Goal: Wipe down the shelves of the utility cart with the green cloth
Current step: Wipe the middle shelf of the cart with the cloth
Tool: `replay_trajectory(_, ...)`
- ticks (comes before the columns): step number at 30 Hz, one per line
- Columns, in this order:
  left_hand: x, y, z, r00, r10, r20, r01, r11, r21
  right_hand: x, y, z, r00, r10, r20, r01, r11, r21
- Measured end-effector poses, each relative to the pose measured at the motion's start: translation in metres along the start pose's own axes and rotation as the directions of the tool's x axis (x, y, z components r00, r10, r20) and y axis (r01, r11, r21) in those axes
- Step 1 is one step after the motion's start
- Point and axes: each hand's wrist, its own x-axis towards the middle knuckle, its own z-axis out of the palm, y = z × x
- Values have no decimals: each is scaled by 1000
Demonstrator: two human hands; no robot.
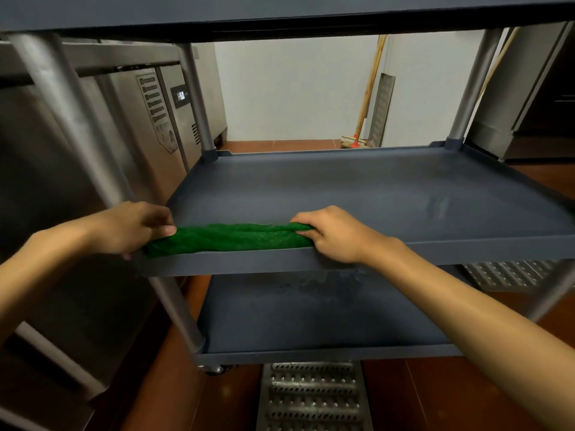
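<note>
Hands, two, grip one green cloth on middle shelf.

Top shelf beyond the upper edge.

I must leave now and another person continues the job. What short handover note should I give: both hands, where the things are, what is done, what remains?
Left hand: grips the left end of the cloth.
Right hand: grips its right end.
Cloth: bunched into a long roll, lying along the front rim of the middle shelf.
Done: unclear; the middle shelf shows one damp-looking streak.
Left: probably wipe the middle shelf, then the bottom shelf, which shows spots.
</note>
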Motion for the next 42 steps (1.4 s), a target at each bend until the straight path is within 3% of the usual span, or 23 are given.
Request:
replay_trajectory(4,-1,-17,0,998,-38,-49,35,998,-56,13,-7,11,998,-53,16,53,998,-26)
replay_trajectory(11,-10,-11,12,985,91,-149,-112,984,-138,2,3,17,997,-74,-18,75,996,52)
replay_trajectory(15,-7,0,18,971,191,-142,-179,979,95,1,10,8,996,-85,41,83,995,54)
replay_trajectory(21,8,18,9,959,225,-171,-171,944,281,6,24,-9,1000,-27,14,24,988,155)
replay_trajectory(33,39,53,3,927,261,-269,-228,962,148,14,56,-42,990,127,-64,-115,980,165)
replay_trajectory(38,71,90,15,848,369,-380,-343,929,137,-21,72,-73,956,187,-226,-165,980,115)
replay_trajectory(42,97,139,25,787,443,-429,-443,890,106,-50,95,-105,922,273,-276,-257,962,93)
